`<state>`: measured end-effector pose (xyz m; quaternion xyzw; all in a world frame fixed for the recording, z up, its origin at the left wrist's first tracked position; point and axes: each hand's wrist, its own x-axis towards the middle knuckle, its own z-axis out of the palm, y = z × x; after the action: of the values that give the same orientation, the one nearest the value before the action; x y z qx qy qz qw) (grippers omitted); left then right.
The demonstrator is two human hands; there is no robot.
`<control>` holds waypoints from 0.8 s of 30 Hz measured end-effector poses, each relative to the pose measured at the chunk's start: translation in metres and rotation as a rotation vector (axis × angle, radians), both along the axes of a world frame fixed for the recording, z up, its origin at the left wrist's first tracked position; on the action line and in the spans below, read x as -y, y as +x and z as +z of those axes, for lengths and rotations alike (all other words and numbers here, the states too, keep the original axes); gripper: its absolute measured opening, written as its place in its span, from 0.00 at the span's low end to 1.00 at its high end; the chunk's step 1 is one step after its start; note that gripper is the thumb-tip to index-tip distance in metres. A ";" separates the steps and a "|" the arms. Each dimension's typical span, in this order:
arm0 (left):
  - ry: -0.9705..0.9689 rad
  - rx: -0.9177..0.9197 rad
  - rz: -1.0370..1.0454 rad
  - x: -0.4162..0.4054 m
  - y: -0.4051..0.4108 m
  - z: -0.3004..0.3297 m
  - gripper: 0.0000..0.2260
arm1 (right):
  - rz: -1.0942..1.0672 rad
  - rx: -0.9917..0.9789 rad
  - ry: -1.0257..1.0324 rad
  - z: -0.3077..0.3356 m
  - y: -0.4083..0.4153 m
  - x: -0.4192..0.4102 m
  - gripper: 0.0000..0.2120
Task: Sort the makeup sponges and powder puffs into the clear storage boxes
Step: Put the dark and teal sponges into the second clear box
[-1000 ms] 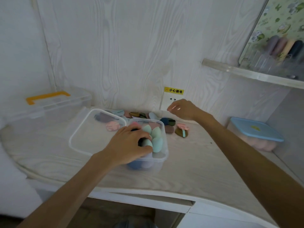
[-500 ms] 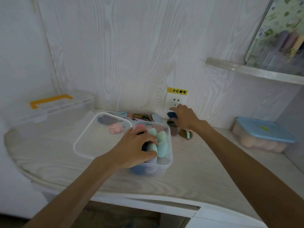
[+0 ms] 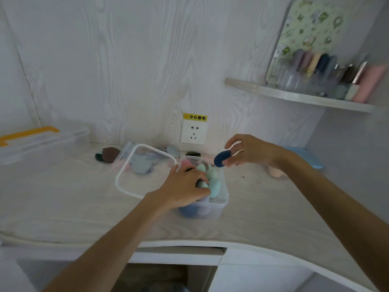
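My left arm runs up from the lower left, forearm bare, wrist nearly straight. My left hand [image 3: 185,186] lies palm down, knuckles toward me, its fingers [image 3: 203,179] bent downward at the tips and my thumb stretched out to the left. What those fingertips press on is partly hidden under the hand itself. My right arm comes in from the lower right edge, long and slanting up toward the middle, the wrist slightly cocked. My right hand [image 3: 250,151] is raised, palm turned leftward, pinching a small dark blue sponge [image 3: 222,158] between thumb and the lower fingers, while my forefinger arches loosely above. The two hands are apart, right above left.
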<state>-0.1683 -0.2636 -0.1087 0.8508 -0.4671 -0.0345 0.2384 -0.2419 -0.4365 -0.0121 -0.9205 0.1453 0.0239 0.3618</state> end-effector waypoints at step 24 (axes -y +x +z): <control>0.002 -0.003 0.041 -0.004 -0.002 0.001 0.15 | 0.155 -0.101 -0.930 -0.055 0.000 -0.045 0.17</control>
<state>-0.1703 -0.2601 -0.1078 0.8603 -0.4492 -0.0315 0.2389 -0.2416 -0.3915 -0.0670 -0.9907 0.0888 0.0280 -0.0992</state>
